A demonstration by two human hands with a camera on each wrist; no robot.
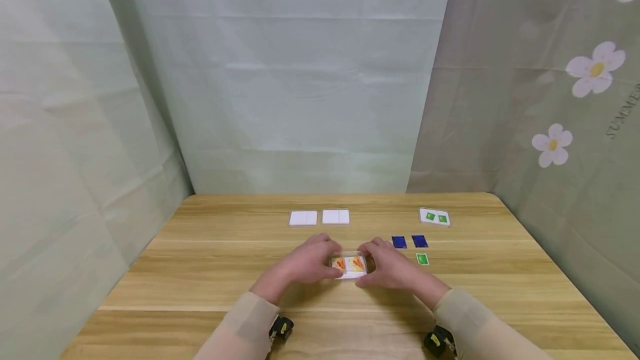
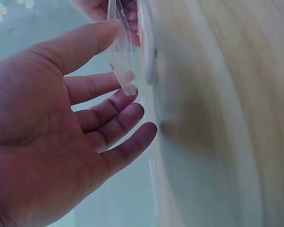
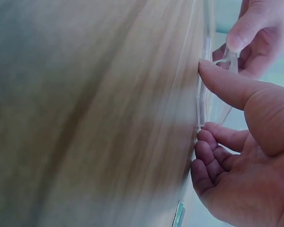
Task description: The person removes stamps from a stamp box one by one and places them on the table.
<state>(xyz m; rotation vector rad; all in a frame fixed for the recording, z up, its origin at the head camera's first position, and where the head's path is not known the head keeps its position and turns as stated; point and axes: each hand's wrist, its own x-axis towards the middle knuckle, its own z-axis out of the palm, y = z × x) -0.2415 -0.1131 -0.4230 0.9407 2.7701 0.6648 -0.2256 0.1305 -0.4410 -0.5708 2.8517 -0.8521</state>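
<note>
Clear plastic case [image 1: 350, 265] with orange-and-red cards inside: near middle of wooden table [image 1: 200, 271], held between both hands, white base flat on the wood, transparent lid [image 2: 119, 52] raised off it at an angle.

Left hand [image 1: 306, 263]: at left end of case, thumb and index finger [image 2: 92, 86] pinching lid edge, remaining fingers spread and loosely curved below, holding nothing.

Right hand [image 1: 389, 264]: at right end of case, thumb tip [image 3: 213, 73] pressed against case edge, other fingers curled loosely beneath, tips near table surface; firmness of hold not discernible.

Beige sleeves on both forearms; black-and-yellow wrist devices [image 1: 281, 327] at near table edge.

Two blue cards [image 1: 409, 241]: side by side, just right of right hand.
One green card [image 1: 422, 259]: just below blue pair, near right hand.
Clear case with two green cards [image 1: 434, 216]: farther back, toward right.
Two white cases [image 1: 319, 217]: side by side, behind hands, apart from them.

Pale green cloth backdrop [image 1: 300, 82] behind and to left; cloth with white flowers [image 1: 595, 68] to right.
</note>
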